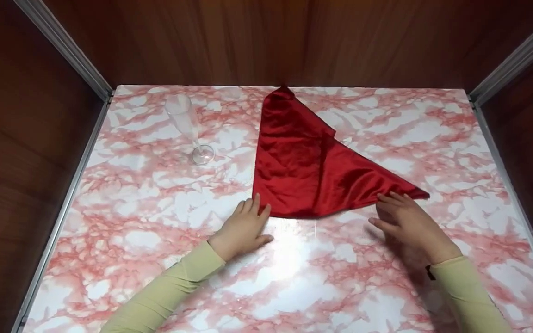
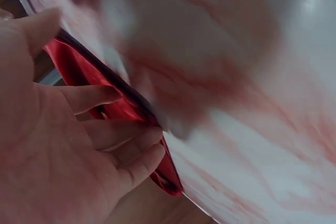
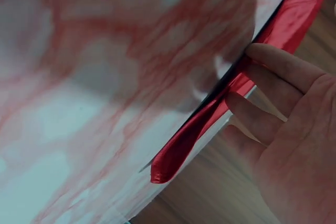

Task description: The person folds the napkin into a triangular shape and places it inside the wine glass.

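Observation:
A shiny red satin cloth point(image 1: 289, 171), folded into layers, lies on the table with one point at the far edge and another toward the right. At its near left corner my left hand point(image 1: 242, 227) touches the edge with fingertips, fingers fairly straight and thumb apart. My right hand point(image 1: 407, 223) rests its fingertips on the near edge by the right point. In the left wrist view the extended fingers point(image 2: 131, 129) lie against the cloth point(image 2: 89, 69). The right wrist view has slightly bent fingers point(image 3: 262, 114) touching the cloth edge point(image 3: 176, 153), without a visible pinch.
A clear champagne flute point(image 1: 185, 120) stands left of the cloth, on the pink-and-white marbled table point(image 1: 155, 240). Dark wooden panels enclose the table at the back point(image 1: 192, 41) and both sides, with metal strips point(image 1: 65, 46) along the corners.

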Demonstrator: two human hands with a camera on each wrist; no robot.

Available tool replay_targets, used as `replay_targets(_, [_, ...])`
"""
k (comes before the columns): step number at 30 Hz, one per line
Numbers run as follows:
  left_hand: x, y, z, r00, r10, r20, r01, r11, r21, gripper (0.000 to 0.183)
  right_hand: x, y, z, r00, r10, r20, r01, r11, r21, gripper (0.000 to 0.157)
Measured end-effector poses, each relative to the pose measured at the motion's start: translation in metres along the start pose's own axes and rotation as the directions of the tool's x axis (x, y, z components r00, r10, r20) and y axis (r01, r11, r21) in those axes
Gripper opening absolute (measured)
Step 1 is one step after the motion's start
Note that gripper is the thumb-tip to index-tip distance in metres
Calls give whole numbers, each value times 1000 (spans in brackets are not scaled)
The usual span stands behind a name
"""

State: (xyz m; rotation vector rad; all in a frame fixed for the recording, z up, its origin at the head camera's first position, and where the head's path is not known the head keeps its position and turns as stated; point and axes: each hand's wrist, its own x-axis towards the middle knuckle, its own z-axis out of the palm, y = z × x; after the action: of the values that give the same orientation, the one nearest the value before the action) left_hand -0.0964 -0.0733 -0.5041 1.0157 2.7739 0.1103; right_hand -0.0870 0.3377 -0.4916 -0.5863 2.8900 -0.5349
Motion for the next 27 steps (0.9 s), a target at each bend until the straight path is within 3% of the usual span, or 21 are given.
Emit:
replay_targets(8, [-1,24,4,997,61,-43,-58,995,75,72,9,12,-9,1000,16,-9,-16,1000,10,59])
replay_targets(16, [-2,38,5,996,94,6,-95,993,66,72,9,14,-6,999,45,-27,-44,999,19,67])
replay_targets(21, [-2,39,2,988,153,12,-154,987,39,70,5,6,-3,998,14,-61,-13,1000,10,64])
replay_targets(27, [10,25,-8,972,222,-70,-222,975,14,59,1,-12,-1,997,-3,-75,4,1000,19,65])
